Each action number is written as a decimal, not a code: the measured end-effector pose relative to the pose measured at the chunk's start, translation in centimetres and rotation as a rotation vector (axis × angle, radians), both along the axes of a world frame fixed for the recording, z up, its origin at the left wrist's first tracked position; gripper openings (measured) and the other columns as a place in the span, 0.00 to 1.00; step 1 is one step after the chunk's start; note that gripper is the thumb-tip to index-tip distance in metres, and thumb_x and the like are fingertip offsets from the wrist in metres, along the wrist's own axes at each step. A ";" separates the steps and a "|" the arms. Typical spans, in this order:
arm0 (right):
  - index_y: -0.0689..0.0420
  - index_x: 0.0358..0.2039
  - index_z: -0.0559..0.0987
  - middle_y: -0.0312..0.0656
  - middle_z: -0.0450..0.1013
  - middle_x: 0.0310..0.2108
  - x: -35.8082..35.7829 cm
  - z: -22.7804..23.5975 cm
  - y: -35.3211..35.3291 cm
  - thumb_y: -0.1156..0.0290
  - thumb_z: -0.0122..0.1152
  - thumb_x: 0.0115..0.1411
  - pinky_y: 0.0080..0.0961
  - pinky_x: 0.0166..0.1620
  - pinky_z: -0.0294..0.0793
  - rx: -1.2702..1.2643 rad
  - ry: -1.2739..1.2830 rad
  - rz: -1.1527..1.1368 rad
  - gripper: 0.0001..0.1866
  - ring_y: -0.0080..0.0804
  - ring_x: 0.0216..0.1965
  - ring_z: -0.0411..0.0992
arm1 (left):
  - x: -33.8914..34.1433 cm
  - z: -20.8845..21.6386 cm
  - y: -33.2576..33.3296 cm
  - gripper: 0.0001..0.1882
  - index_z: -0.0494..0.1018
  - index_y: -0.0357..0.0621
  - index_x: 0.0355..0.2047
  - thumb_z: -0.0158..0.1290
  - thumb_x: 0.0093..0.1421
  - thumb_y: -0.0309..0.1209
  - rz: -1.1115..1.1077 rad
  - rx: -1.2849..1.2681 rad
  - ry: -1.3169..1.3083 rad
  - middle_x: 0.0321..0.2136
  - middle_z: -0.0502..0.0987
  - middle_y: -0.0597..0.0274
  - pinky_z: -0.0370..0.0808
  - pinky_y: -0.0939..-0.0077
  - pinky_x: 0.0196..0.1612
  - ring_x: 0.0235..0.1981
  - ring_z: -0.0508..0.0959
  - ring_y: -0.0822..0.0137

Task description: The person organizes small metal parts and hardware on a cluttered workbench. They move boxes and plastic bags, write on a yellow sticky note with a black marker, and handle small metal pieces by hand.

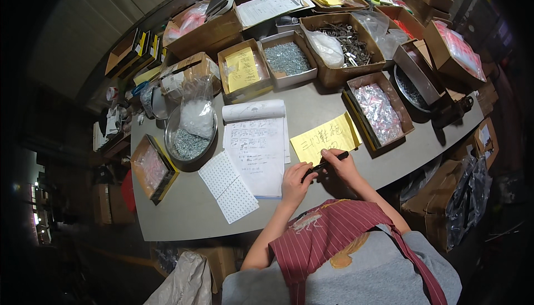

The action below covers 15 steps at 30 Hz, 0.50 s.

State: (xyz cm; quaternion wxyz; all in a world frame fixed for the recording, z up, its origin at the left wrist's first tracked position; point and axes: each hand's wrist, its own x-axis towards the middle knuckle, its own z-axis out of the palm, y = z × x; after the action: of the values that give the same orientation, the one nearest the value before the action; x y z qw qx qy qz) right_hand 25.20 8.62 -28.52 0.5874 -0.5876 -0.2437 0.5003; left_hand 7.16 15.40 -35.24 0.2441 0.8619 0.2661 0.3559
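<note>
My right hand (342, 168) grips a black marker (319, 168) that lies slantwise between my two hands. The fingers of my left hand (296, 181) are closed on the marker's other end; whether the cap is on or off is hard to tell. Just beyond the hands lies a yellow sheet of paper (340, 135) with large black handwriting, its lower edge partly covered by my right hand. To the left of it rests an open notepad (261, 163) with handwritten lines and its upper pages rolled back. A white sheet of small printed marks (227, 185) overlaps the notepad's lower left.
A steel bowl (210, 148) holds small metal parts and a plastic bag. A carton of small plastic packets (378, 110) stands right of the yellow paper. Along the back are boxes of screws (287, 58) and dark hardware (347, 43). The grey table's (172, 221) front edge is near my body.
</note>
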 end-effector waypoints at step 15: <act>0.58 0.24 0.77 0.50 0.71 0.19 -1.8 0.7 1.0 0.60 0.63 0.61 0.38 0.28 0.71 0.114 -0.834 0.290 0.15 0.48 0.21 0.72 | -0.4 2.0 0.4 0.15 0.79 0.42 0.39 0.58 0.49 0.22 -0.111 -0.240 0.168 0.45 0.79 0.56 0.69 0.58 0.53 0.50 0.75 0.54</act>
State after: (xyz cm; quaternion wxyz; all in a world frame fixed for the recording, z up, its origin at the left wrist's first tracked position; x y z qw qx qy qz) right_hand 23.43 9.63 -27.81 0.3940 -0.6655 -0.5669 0.2838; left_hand 6.71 15.78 -33.26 0.3416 0.8667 0.2780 0.2342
